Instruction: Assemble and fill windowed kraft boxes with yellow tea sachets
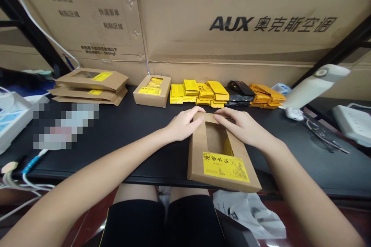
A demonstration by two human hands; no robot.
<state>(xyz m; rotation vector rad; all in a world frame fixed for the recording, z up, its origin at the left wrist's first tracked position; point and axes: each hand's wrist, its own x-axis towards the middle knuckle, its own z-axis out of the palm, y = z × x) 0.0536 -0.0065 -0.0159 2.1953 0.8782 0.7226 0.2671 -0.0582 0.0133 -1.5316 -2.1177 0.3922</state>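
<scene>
A brown cardboard box (198, 146) with a window and a yellow label lies at the table's front edge, its near end sticking out over the edge. My left hand (187, 123) grips its far left corner, thumb on top and fingers over the far side. On the far right corner, my right hand (243, 125) holds it the same way. Something yellow shows dimly through the window. Behind the hands stand yellow packets (199, 92), black packets (240, 92) and orange packets (266, 94) in stacks.
A windowed box (166, 90) with yellow packets inside stands behind. Flattened boxes (116, 81) are stacked at the left. A white bottle (315, 87), glasses (326, 137) and a power strip (355, 123) lie right. Large cartons (185, 27) wall off the back. A blurred-out object sits left.
</scene>
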